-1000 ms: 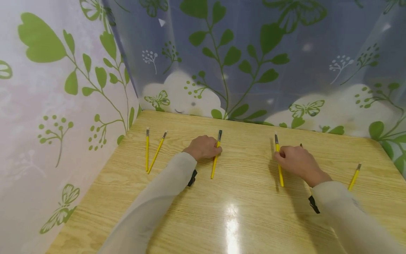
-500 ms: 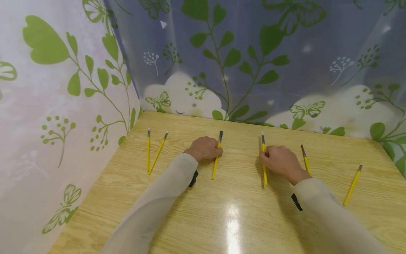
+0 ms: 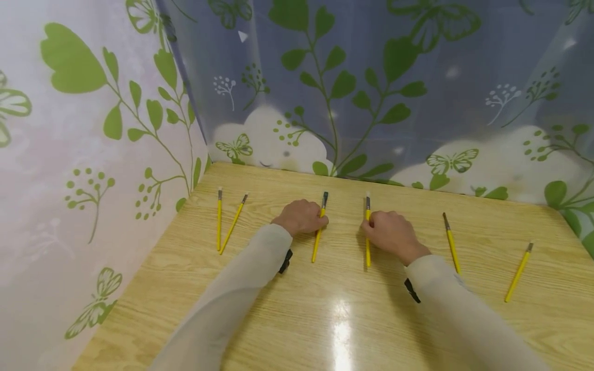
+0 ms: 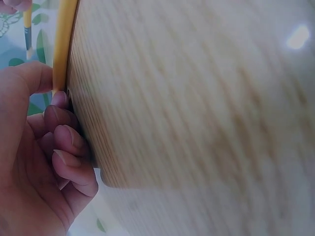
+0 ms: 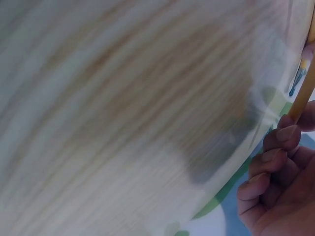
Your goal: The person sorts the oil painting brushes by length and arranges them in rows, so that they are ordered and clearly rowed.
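Observation:
My left hand (image 3: 302, 216) pinches a yellow-handled paintbrush (image 3: 317, 242) with a dark flat tip, its bristles pointing to the back of the table. In the left wrist view thumb and forefinger meet on the yellow handle (image 4: 63, 44), the other fingers curled below. To its right, my right hand (image 3: 392, 233) pinches a second yellow paintbrush (image 3: 368, 253) with pale bristles, held nearly straight and close over the tabletop. The right wrist view has that handle (image 5: 304, 91) between thumb and fingertips. A narrow gap separates the two brushes.
On the wood-grain table (image 3: 297, 319), two yellow paintbrushes lie at the left, one straight (image 3: 219, 221) and one slanted (image 3: 233, 224). Two more lie at the right, a dark-tipped brush (image 3: 451, 239) partly behind the right sleeve and a slanted brush (image 3: 518, 273). Leaf-patterned curtains (image 3: 352, 103) border the table.
My right hand has moved left with its paintbrush, bringing it near the left hand's brush and uncovering the dark-tipped brush at right. The left hand has stayed put, holding its brush.

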Tool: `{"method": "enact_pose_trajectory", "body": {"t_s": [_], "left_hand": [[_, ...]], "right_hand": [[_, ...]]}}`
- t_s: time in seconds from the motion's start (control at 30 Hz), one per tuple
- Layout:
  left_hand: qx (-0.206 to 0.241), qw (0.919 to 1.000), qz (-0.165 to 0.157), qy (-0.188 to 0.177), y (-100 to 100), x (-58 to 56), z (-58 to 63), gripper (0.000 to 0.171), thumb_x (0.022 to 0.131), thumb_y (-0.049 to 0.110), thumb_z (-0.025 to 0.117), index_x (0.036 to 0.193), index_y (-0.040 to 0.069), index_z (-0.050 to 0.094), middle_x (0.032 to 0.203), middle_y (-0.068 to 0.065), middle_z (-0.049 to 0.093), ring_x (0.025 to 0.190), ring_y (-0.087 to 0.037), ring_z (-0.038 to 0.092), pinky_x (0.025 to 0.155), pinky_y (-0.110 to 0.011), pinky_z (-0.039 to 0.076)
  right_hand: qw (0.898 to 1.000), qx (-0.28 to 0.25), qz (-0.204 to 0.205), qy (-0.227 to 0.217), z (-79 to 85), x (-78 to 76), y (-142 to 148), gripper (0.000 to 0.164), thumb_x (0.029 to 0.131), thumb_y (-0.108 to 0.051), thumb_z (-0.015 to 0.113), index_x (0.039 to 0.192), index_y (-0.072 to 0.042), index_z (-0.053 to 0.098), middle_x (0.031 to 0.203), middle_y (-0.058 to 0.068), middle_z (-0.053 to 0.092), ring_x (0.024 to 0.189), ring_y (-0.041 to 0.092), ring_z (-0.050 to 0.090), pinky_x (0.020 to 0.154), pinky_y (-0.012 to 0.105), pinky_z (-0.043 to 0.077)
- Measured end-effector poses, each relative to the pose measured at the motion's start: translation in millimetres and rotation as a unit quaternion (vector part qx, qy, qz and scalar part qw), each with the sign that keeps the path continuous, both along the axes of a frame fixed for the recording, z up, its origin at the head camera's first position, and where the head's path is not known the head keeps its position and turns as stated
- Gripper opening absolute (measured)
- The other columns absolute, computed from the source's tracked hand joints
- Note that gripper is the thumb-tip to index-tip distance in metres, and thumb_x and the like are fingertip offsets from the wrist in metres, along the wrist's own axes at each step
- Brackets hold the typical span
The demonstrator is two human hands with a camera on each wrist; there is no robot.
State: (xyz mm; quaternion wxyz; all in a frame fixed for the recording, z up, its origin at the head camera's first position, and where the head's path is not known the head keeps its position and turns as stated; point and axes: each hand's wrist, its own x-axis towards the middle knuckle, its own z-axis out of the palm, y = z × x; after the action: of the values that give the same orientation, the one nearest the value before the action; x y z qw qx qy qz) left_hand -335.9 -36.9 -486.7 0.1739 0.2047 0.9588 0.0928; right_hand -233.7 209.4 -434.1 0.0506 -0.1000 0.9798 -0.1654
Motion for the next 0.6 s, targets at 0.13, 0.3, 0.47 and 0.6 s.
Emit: {"method": "enact_pose_trajectory", "body": {"t_s": [0.13, 0.3, 0.47, 0.6], "left_hand": [[-0.003, 1.0, 0.002, 0.001, 0.3, 1.0, 1.3, 0.049, 0.106, 0.049, 0.051, 0.066, 0.021, 0.055, 0.059, 0.005, 0.043, 0.055, -0.015, 0.041, 0.054, -0.03, 0.036], [-0.006, 0.9999, 0.009, 0.001, 2.4, 9.9, 11.3, 0.048, 0.107, 0.047, 0.051, 0.067, 0.021, 0.055, 0.063, 0.003, 0.046, 0.058, -0.017, 0.045, 0.058, -0.032, 0.04], [-0.012, 0.9997, 0.015, -0.015, 3.4, 22.5, 31.8, 0.049, 0.109, 0.046, 0.052, 0.069, 0.019, 0.054, 0.063, 0.003, 0.045, 0.058, -0.017, 0.044, 0.059, -0.032, 0.04], [-0.005, 0.9997, 0.022, -0.005, 3.1, 13.1, 15.8, 0.049, 0.108, 0.048, 0.053, 0.067, 0.02, 0.053, 0.06, 0.004, 0.043, 0.055, -0.016, 0.041, 0.056, -0.031, 0.037]], "right_hand": [[1.0, 0.0, 0.002, -0.002, -1.1, -3.4, -10.6, 0.042, 0.106, -0.028, 0.048, 0.066, -0.016, 0.048, 0.06, -0.001, 0.04, 0.055, 0.016, 0.037, 0.055, 0.033, 0.033], [1.0, -0.002, 0.002, 0.0, -2.1, -7.8, -19.6, 0.042, 0.106, -0.028, 0.048, 0.065, -0.017, 0.047, 0.06, -0.001, 0.041, 0.055, 0.016, 0.037, 0.055, 0.033, 0.033], [1.0, -0.006, -0.004, 0.0, -2.2, -10.8, -27.8, 0.044, 0.107, -0.029, 0.048, 0.064, -0.017, 0.044, 0.059, -0.002, 0.038, 0.053, 0.016, 0.035, 0.053, 0.032, 0.032], [1.0, -0.007, -0.008, 0.001, -1.4, -11.9, -35.9, 0.045, 0.107, -0.029, 0.048, 0.064, -0.017, 0.045, 0.06, -0.002, 0.038, 0.054, 0.016, 0.035, 0.053, 0.032, 0.032]]}}
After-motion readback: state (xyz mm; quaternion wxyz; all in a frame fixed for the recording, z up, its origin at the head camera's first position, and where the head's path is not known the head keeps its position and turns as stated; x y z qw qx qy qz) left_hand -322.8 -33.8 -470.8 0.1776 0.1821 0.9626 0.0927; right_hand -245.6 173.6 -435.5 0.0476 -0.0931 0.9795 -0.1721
